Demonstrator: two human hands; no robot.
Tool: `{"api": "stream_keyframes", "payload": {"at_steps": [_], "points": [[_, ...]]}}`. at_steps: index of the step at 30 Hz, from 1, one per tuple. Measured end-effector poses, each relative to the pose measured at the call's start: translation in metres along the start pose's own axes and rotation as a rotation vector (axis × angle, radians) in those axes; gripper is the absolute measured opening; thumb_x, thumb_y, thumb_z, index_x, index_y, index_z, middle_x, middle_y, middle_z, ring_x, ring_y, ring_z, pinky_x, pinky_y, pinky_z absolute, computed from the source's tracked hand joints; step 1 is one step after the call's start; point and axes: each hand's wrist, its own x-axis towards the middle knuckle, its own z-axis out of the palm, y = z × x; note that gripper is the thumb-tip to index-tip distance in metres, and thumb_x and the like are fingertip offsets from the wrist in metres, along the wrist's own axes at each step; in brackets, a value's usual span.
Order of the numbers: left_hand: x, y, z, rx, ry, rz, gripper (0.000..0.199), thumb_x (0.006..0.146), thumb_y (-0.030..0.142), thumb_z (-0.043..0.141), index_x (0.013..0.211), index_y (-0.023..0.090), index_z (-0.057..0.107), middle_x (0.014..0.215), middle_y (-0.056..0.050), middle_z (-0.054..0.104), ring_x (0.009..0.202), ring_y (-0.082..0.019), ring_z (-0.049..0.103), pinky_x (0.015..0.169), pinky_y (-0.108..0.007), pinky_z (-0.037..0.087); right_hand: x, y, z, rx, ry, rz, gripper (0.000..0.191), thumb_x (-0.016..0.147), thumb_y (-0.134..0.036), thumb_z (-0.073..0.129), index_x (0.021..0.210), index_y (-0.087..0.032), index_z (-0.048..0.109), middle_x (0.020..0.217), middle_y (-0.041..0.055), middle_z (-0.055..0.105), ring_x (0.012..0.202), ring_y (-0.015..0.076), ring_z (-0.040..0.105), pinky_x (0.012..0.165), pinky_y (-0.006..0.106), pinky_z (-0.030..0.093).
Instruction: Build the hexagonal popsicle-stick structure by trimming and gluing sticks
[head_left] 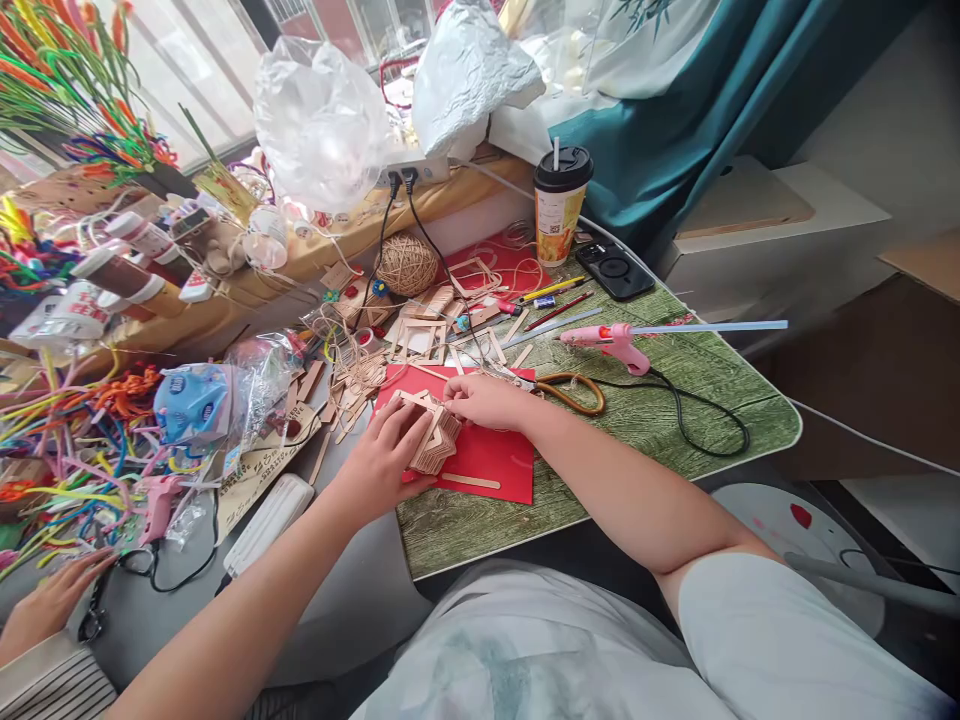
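Note:
A stacked structure of wooden craft sticks [436,447] stands on a red sheet [495,455]. My left hand [386,450] is wrapped round its left side, fingers over the top edge. At its upper right, my right hand [480,400] has its fingers pressed together; whatever they pinch is too small to name. One loose craft stick [470,481] lies on the red sheet in front of the structure. Scissors with tan handles [574,393] lie just beyond my right wrist.
A pink glue gun [611,343] with a long stick, a black phone [615,270] and a lidded cup [560,210] are at the right. Behind are a twine ball [406,264] and wooden frames. Another person's hand [56,605] rests at the lower left near pipe cleaners.

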Motion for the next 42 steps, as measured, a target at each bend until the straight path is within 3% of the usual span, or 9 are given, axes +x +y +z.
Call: {"api": "stream_keyframes", "payload": {"at_steps": [7,18,32,38,42], "points": [[-0.004,-0.008,0.007,-0.068,0.096,0.024,0.102,0.089,0.042,0.081,0.173,0.03,0.024,0.153,-0.021,0.053,0.157,-0.048,0.041,0.125,-0.068,0.043,-0.006,-0.006,-0.001,-0.007,-0.002,-0.013,0.01,0.098,-0.033,0.065,0.096,-0.023,0.065,0.086,-0.0005,0.072,0.075,0.0148,0.062,0.068,0.024,0.044],[-0.005,-0.014,0.007,-0.109,0.162,0.034,0.103,0.086,0.04,0.082,0.172,0.029,0.028,0.148,-0.02,0.056,0.155,-0.045,0.044,0.126,-0.063,0.045,-0.013,-0.018,-0.001,0.038,-0.026,0.023,0.012,0.1,-0.035,0.063,0.096,-0.024,0.064,0.081,-0.0026,0.068,0.071,0.0142,0.057,0.065,0.024,0.038],[-0.009,-0.026,0.004,-0.103,0.146,0.041,0.106,0.084,0.049,0.087,0.17,0.025,0.031,0.152,-0.023,0.056,0.153,-0.047,0.047,0.124,-0.064,0.046,-0.003,-0.021,0.017,0.366,0.002,0.092,0.012,0.099,-0.027,0.062,0.09,-0.022,0.056,0.072,-0.0041,0.059,0.063,0.0119,0.057,0.062,0.022,0.049],[-0.011,-0.032,0.012,-0.133,0.223,0.064,0.096,0.087,0.03,0.086,0.166,0.03,0.032,0.143,-0.021,0.06,0.153,-0.046,0.048,0.118,-0.066,0.052,0.001,-0.015,0.02,0.444,0.014,0.065,0.016,0.097,-0.03,0.066,0.088,-0.022,0.056,0.07,-0.004,0.059,0.061,0.0115,0.056,0.061,0.022,0.049],[-0.011,-0.034,0.011,-0.141,0.239,0.073,0.095,0.087,0.028,0.086,0.166,0.029,0.033,0.141,-0.021,0.058,0.155,-0.046,0.046,0.12,-0.066,0.051,0.002,-0.012,0.02,0.485,0.015,0.036,0.021,0.094,-0.034,0.071,0.086,-0.022,0.057,0.07,-0.0043,0.058,0.062,0.0115,0.056,0.061,0.022,0.05]]}}
